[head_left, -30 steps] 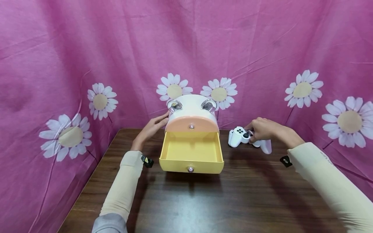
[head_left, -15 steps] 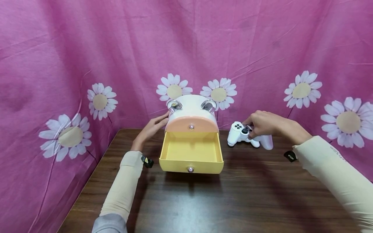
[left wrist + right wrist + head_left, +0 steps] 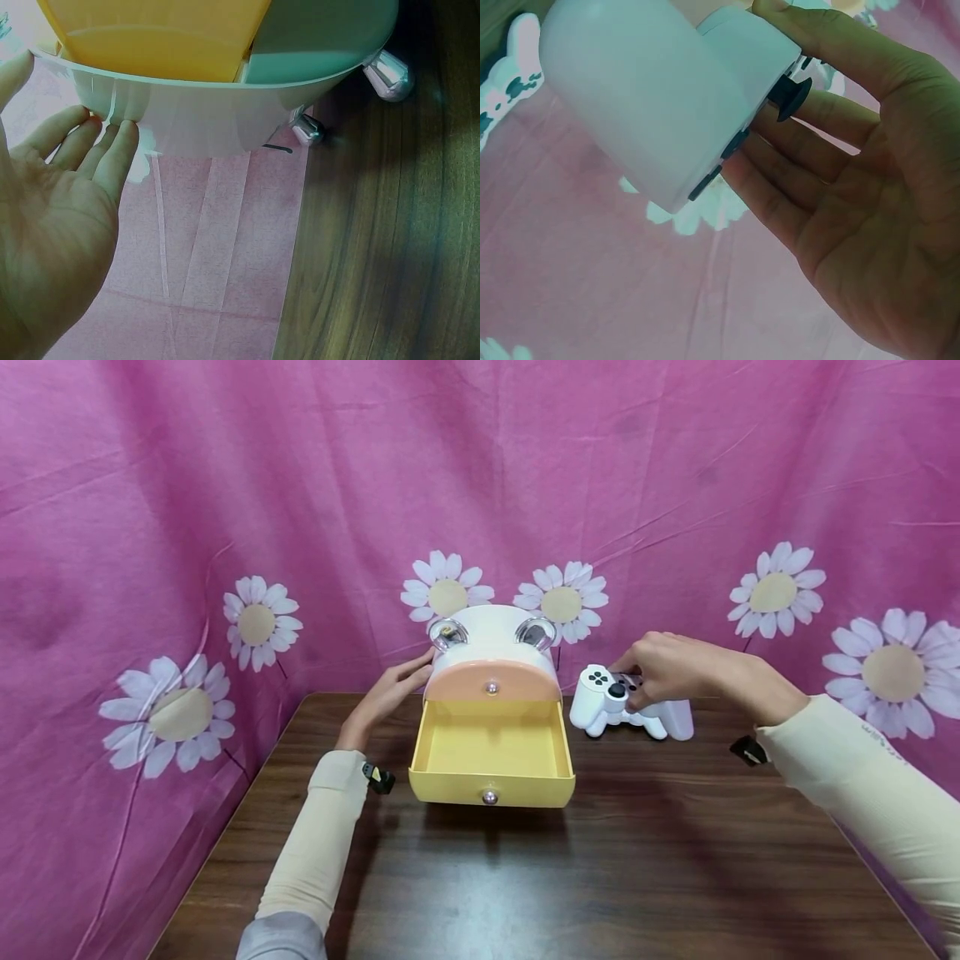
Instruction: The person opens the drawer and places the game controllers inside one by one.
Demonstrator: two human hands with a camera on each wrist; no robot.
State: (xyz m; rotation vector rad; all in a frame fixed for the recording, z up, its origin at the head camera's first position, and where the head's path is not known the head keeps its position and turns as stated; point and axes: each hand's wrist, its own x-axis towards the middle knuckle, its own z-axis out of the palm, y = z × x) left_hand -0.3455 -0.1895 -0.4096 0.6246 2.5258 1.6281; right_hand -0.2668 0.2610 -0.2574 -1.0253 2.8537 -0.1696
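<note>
My right hand pinches a white game controller by its middle, holding it above the table. The controller's thumbstick and grip show up close in the right wrist view. My left hand rests its extended fingertips against the left side of a small white drawer cabinet; the left wrist view shows those fingertips on the cabinet wall. Its orange upper drawer is pushed in, while the yellow drawer below is pulled out with nothing in it. A green section lies beside the yellow drawer in the left wrist view.
Under the held controller lies another white object, mostly hidden; dark marks on this white object suggest a second controller. Silver ring-like parts top the cabinet. Beneath is a brown wooden table, with a pink flowered curtain behind.
My right hand has lifted the controller off the table and carried it slightly left, toward the cabinet. The left hand and drawers have stayed in place.
</note>
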